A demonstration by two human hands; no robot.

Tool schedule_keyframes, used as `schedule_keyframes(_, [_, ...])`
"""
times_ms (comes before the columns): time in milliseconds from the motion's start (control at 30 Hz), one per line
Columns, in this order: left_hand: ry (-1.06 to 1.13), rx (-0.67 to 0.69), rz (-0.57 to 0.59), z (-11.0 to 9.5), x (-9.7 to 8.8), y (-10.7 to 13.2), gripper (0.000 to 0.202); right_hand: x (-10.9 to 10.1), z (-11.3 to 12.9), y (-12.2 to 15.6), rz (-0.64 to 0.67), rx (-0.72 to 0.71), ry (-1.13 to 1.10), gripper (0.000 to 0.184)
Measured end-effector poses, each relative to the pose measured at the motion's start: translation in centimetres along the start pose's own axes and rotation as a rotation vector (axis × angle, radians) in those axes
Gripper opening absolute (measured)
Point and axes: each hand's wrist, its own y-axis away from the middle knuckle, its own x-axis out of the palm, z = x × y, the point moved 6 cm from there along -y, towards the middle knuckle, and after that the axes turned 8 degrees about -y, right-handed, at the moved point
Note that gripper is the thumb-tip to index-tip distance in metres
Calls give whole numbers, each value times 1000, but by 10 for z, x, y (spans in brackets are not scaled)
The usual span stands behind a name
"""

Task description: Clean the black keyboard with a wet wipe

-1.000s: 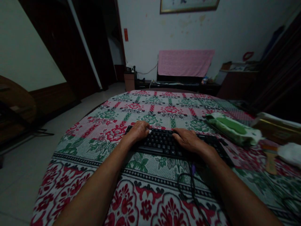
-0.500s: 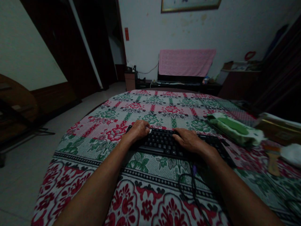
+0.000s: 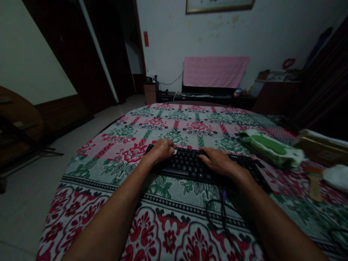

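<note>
The left hand (image 3: 160, 149) curls, grip pinching a white scrap (image 3: 174, 152); the right hand (image 3: 217, 161) lies flat, grip slack and empty; the keyboard (image 3: 187, 165) beneath runs left-right.

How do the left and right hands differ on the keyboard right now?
The left hand is curled at the far left corner of the black keyboard; the right hand lies flatter over its middle keys. A small white bit shows at the left hand's fingertips, too small to identify; nothing like it shows at the right hand. Both hands touch the keyboard, which lies on the floral cloth.
</note>
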Motion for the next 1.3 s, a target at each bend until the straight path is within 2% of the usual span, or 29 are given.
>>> schedule_keyframes(167, [-3,-15,61,-1,5,0,21,-1,0,1,-14,-1,-1,39])
schedule_keyframes(433, [-33,-8,-83,-3,4,0,24,-5,-1,1,-75,-64,0,38])
schedule_keyframes(600, [77,40,12,-5,5,1,20,-5,-10,-1,-138,-62,-14,35])
schedule_keyframes(867, [8,30,-79,-7,8,-1,22,-5,-16,-3,-187,-51,37,33])
schedule_keyframes(1067, [118,105,-15,-6,8,0,20,-4,-17,-2,-190,-56,6,33])
schedule_keyframes(1300, [24,33,-119,-6,10,0,22,-4,-19,-2,-201,-60,13,34])
